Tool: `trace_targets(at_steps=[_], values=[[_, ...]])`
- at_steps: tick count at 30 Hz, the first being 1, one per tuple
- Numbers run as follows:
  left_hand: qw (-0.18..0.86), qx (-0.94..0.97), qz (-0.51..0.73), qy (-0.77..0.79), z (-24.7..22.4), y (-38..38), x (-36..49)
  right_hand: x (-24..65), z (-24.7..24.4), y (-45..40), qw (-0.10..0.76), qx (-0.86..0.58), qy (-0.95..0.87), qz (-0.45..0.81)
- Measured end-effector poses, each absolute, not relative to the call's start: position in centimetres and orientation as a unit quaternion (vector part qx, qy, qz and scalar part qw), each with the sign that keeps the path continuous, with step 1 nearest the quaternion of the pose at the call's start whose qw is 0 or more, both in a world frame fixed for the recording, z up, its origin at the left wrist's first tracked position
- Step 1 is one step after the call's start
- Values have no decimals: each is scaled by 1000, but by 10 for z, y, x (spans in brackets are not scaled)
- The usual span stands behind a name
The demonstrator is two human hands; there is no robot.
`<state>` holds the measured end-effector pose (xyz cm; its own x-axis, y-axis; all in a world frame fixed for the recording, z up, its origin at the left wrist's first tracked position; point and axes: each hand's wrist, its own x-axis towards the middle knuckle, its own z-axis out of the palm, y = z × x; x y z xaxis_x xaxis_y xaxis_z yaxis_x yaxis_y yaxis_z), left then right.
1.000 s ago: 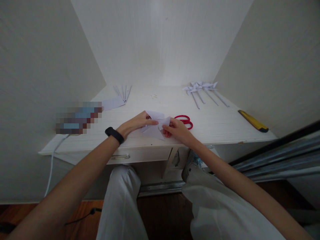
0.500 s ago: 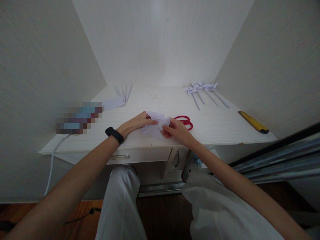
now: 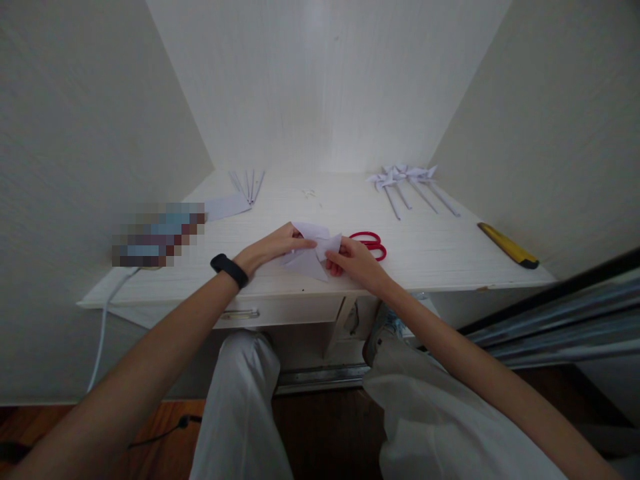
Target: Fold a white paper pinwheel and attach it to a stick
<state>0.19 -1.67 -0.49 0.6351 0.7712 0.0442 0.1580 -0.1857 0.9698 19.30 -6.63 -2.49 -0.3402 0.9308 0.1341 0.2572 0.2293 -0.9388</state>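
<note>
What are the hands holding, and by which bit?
Folded paper: the left hand grips its left side, and the right hand pinches its right side.

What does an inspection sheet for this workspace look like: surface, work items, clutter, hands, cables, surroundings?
Surface: white desk, front edge chipped toward the right.
Work items: folded white paper in hand; pinwheels on sticks, far right; loose thin sticks and a flat paper sheet, far left.
Clutter: red-handled scissors beside the right hand, blades hidden; yellow-and-black tool; white scraps; pixelated item, unidentifiable.
Hands: left and right both pinch the paper; black wristband on left wrist.
Cables: white cable from the pixelated item over the edge; black cable on the floor.
Surroundings: pale walls, drawer, wooden floor.
</note>
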Motion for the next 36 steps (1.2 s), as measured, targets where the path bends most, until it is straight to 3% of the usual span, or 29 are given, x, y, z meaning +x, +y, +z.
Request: trace_targets(at_steps=[36], values=[[536,721,258,355,-9,-14,1,193,-27,-66,380,-421,-687,454]])
